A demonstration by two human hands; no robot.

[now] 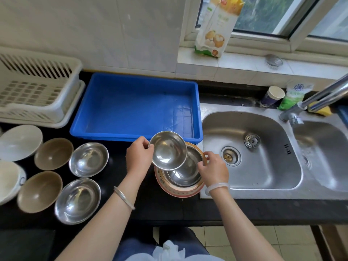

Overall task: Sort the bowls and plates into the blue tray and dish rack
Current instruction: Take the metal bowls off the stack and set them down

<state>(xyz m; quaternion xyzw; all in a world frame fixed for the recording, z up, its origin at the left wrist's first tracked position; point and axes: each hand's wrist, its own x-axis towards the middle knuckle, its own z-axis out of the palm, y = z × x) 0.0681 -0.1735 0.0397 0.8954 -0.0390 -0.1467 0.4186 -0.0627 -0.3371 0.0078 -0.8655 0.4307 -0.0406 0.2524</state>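
Note:
My left hand (139,156) grips the left rim of a small steel bowl (168,150) and holds it tilted above a stack of patterned plates (178,191) at the counter's front. My right hand (213,169) pinches the right rim of a second steel bowl (188,171) that rests in that stack. Behind the stack stands the blue tray (131,102) with nothing inside. The white dish rack (35,89) sits at the far left, also holding nothing. To the left on the black counter stand two steel bowls (88,160), two brown bowls (53,153) and white dishes (19,142).
A steel double sink (263,166) with a tap (323,97) lies to the right of the plate stack. A paper cup (273,97), a green packet and a yellow sponge stand behind the sink. A food bag (216,27) leans on the windowsill.

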